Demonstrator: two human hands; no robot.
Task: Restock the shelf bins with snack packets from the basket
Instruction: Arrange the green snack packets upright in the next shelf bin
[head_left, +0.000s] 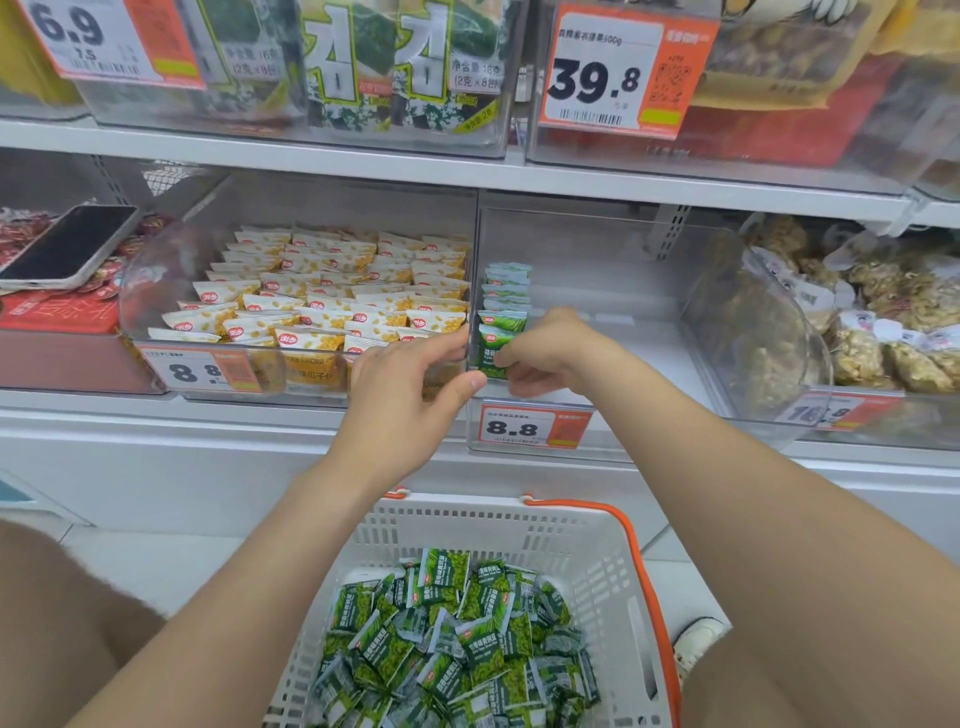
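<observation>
White basket (587, 525) holds green snack packets (457, 639). Right hand (550, 348) pinches the front packet (492, 356); left hand (410, 389) grips the clear bin (649, 322) edge. Stand it upright, tight against the row (506, 291).

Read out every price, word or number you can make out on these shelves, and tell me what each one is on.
"6.9": top-left price tag.
"39.8": top-right price tag.
"김": seaweed packs.
"8.8": green-packet bin tag.
"8 8": yellow-packet bin tag.
Far-right tag and all small print: too blurred to read.
</observation>
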